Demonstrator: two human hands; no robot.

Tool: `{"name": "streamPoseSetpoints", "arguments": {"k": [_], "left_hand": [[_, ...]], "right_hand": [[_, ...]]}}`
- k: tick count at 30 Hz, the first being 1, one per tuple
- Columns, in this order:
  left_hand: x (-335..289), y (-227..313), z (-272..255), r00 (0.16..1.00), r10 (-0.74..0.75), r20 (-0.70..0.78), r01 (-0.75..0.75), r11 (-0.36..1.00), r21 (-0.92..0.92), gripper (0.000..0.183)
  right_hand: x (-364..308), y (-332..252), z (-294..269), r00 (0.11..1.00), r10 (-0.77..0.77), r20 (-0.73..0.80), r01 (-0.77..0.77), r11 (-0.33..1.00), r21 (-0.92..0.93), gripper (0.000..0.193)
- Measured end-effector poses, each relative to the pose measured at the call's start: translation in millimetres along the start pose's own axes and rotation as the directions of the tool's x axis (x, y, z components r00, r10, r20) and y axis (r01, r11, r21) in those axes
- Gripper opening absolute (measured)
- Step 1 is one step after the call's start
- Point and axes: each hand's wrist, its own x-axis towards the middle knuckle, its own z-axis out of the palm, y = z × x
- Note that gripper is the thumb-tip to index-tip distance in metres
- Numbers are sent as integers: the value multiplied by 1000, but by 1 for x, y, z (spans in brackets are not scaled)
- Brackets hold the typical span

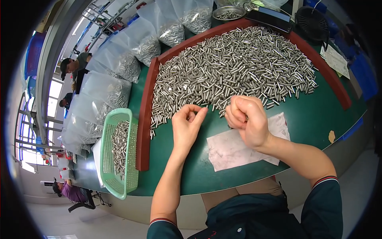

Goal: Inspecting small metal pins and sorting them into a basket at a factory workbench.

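A wide heap of small shiny metal pins [234, 63] is spread over the green table in front of me. At the near edge of the heap, my left hand [187, 124] is closed, its fingers curled in toward the thumb. My right hand [250, 119] makes a fist just to its right, above a smudged white cloth [230, 149] lying on the table. Whatever either hand may hold is hidden by the fingers. A light green plastic basket [106, 159] with loose metal pins in it stands on the left.
A dark red wooden border [144, 135] frames the heap. Clear plastic bags [107, 89] of pins line the left and back. A metal bowl [229, 14], a dark phone-like slab [269, 20] and a black fan [312, 24] sit at the back. Other people are farther off left.
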Motion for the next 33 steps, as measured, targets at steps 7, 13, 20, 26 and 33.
{"name": "streamPoseSetpoints", "arguments": {"k": [7, 13, 20, 26, 33], "left_hand": [[-3, 1, 7, 977, 210, -35, -197, 953, 231, 9], [-42, 20, -10, 941, 11, 339, 8, 998, -57, 7], [-41, 24, -10, 923, 27, 383, -55, 997, 62, 7], [-40, 25, -10, 922, 36, 385, -70, 995, 74, 6], [-42, 24, -10, 923, 46, 383, -81, 994, 74, 6]], "right_hand": [[1, 3, -1, 999, 10, -33, -11, 999, -44, 30], [-3, 11, -2, 997, 58, -53, -57, 998, 35, 33], [-5, 16, -3, 995, 100, -12, -98, 991, 90, 32], [-4, 21, -5, 994, 109, 19, -110, 992, 55, 32], [-7, 21, -1, 992, 126, 15, -127, 989, 71, 32]]}}
